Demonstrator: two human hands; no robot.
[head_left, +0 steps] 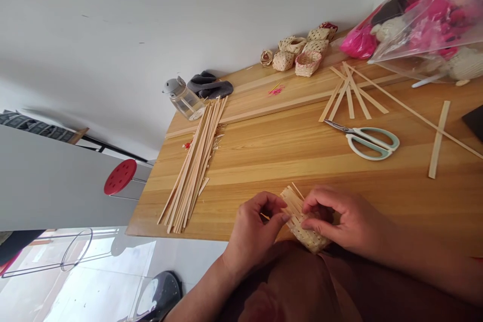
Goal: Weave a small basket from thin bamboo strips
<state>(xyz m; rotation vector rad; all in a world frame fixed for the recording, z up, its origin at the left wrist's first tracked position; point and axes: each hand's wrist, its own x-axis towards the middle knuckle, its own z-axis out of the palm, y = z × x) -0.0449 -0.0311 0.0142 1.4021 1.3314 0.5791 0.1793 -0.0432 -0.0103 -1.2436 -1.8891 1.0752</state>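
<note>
Nearest us, a brown shirt [287, 292] lies just below both hands. Our left hand [254, 236] pinches one side of a half-woven bamboo basket [298, 221], and our right hand [339, 219] curls around the other, above the near edge of a wooden table [264, 161]. Beyond lie loose bamboo strips [192, 166], pale green scissors [372, 143] and a clear plastic bag [422, 20], cut off, its pink contents hard to make out.

No words, labels, brands or numbers can be read anywhere in this view.
</note>
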